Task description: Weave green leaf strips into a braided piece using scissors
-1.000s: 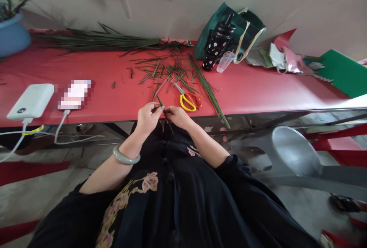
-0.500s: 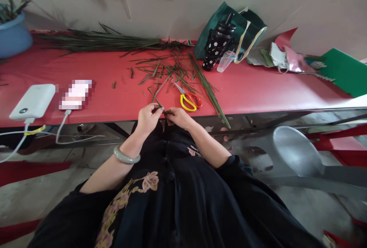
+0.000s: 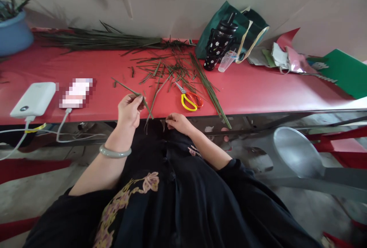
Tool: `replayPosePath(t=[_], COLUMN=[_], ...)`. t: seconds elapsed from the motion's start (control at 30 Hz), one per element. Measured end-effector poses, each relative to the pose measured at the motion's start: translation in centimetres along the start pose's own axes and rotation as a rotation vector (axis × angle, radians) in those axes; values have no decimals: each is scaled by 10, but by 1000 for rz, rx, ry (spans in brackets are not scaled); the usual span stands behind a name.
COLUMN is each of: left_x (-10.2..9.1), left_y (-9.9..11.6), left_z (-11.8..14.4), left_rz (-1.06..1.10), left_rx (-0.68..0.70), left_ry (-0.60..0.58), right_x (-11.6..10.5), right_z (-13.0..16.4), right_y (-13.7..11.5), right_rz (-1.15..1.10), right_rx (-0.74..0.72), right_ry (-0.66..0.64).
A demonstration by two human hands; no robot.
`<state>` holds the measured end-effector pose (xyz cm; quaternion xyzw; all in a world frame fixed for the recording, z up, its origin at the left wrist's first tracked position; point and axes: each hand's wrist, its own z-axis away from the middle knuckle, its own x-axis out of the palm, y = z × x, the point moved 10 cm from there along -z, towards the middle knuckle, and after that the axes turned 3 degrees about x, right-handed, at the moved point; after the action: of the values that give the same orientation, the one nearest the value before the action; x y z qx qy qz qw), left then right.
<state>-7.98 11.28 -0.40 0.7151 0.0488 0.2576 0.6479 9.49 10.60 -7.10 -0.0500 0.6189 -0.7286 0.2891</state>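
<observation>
My left hand is closed on a narrow green leaf strip, pinched between thumb and fingers. The strip slants from upper left down to the table's front edge. My right hand is closed in a pinch just past that edge, above my lap. A thin pale end seems to show under its fingertips, too small to name. Between the hands, a long thin strand runs from the pile over the edge. Scissors with one yellow and one red handle lie beyond my right hand, tips toward the cut leaf pieces.
A leaf bundle sticks out over the red table's front edge. Longer leaves lie along the wall. At left are a phone and a white power bank with cables. A black tumbler stands before a green bag.
My left hand has moved left, away from my right hand, with the leaf strip in it. My right hand has stayed nearly in place, shifting slightly right.
</observation>
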Motion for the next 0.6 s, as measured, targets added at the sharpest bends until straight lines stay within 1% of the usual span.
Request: replayPosePath(t=[0.07,0.13,0.2,0.27,0.33,0.47,0.6], left_x=[12,24,33,39,42,46,49], left_y=[-9,-23,-34,-42,-47,-55,-56], left_z=[7,18,28,33,36,44,49], left_rz=[64,112,149,156,128,69,2], left_rx=[-104,-219,-300,-342,-376,-456,-456], left_ry=[-66,-104,-137,-174,-215,-311,-350], right_x=[-10,-16,-19,-19,-20,-23,-26], right_z=[2,10,20,28,33,35,37], right_y=[-24,-53,-75,-86,-88,-84,-89], right_rz=[57,129,190,242,282,329,292], right_rx=[-152,-330,-486,-593,-650,-680,-708], right_ry=[146,267,340,368,386,411,420])
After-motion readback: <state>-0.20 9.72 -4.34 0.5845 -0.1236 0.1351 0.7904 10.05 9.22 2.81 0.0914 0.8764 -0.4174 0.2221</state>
